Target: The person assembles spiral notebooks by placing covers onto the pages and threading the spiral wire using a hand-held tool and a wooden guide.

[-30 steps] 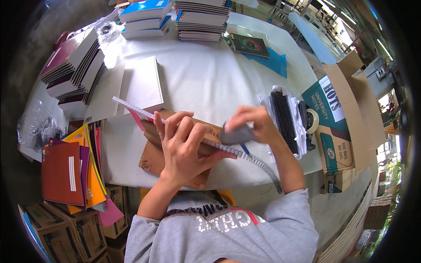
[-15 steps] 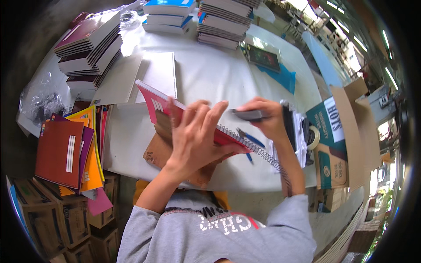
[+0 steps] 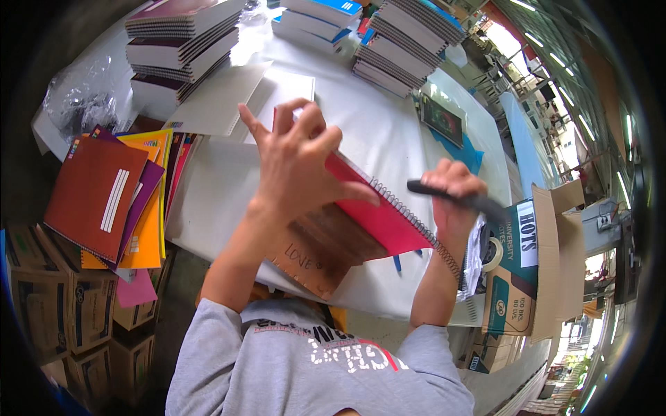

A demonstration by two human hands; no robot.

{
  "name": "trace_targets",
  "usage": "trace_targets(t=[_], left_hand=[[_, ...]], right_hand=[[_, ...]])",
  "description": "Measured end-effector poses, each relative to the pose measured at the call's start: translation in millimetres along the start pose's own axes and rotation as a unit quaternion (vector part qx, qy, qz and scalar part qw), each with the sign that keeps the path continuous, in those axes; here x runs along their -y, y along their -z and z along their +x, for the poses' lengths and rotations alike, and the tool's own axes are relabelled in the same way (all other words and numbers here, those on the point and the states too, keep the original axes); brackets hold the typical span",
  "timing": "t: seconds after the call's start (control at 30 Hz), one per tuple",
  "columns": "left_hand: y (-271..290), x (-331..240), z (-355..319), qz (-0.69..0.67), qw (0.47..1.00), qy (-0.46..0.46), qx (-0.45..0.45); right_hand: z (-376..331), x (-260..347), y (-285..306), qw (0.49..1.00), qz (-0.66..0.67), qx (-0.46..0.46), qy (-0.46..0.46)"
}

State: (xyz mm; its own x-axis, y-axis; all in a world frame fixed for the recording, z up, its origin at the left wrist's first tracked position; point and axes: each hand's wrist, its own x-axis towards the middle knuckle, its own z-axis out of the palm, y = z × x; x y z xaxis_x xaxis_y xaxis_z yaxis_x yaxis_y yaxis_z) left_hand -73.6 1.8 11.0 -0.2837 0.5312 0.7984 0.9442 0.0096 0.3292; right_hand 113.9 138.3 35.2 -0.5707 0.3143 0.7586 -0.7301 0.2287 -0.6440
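Tilted up over the table, a red notebook (image 3: 388,225) has a spiral wire coil (image 3: 409,213) running along its upper edge. The coil's loose end sticks out past the corner, by my right forearm. My left hand (image 3: 295,156) grips the notebook, thumb on the red cover and fingers over the far side. In my right hand (image 3: 454,182), to the right of the coil, is a black elongated tool (image 3: 485,206), blurred by motion. A brown wooden block (image 3: 319,260) lies under the notebook. Blue-handled pliers (image 3: 397,263) are mostly hidden behind the notebook.
Stacks of maroon spiral notebooks (image 3: 184,45) and blue ones (image 3: 409,41) stand at the back. Coloured notebooks (image 3: 97,194) pile up at the left edge, above cardboard boxes (image 3: 90,312). An open carton (image 3: 513,277) and a tape roll (image 3: 492,254) are at the right.
The whole view has shifted. My right hand has drawn the black tool away from the coil and turned it. My left fingers are more curled over the notebook, whose red cover now shows more.
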Motion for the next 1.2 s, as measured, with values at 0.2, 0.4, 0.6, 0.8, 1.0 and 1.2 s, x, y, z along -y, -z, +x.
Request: trace_targets(t=[0.2, 0.4, 0.6, 0.8, 1.0, 1.2], left_hand=[[-1, 14, 6, -0.06, 0.998, -0.012, 0.026], [-7, 21, 11, -0.098, 0.995, -0.021, 0.001], [-9, 26, 8, -0.123, 0.992, -0.013, 0.0], [-8, 40, 7, -0.162, 0.986, 0.02, -0.028], [-23, 53, -2, -0.259, 0.962, 0.071, -0.039], [-29, 63, -3, -0.287, 0.947, 0.136, -0.039]], right_hand=[[21, -16, -4, 0.976, -0.192, 0.072, -0.077], [24, -29, 10, 0.982, -0.169, 0.036, -0.08], [37, -44, 2, 0.961, -0.243, 0.087, -0.102], [36, -61, 4, 0.916, -0.316, 0.028, -0.246], [45, -68, -7, 0.91, -0.314, 0.081, -0.259], [56, -75, -19, 0.854, -0.447, 0.166, -0.207]])
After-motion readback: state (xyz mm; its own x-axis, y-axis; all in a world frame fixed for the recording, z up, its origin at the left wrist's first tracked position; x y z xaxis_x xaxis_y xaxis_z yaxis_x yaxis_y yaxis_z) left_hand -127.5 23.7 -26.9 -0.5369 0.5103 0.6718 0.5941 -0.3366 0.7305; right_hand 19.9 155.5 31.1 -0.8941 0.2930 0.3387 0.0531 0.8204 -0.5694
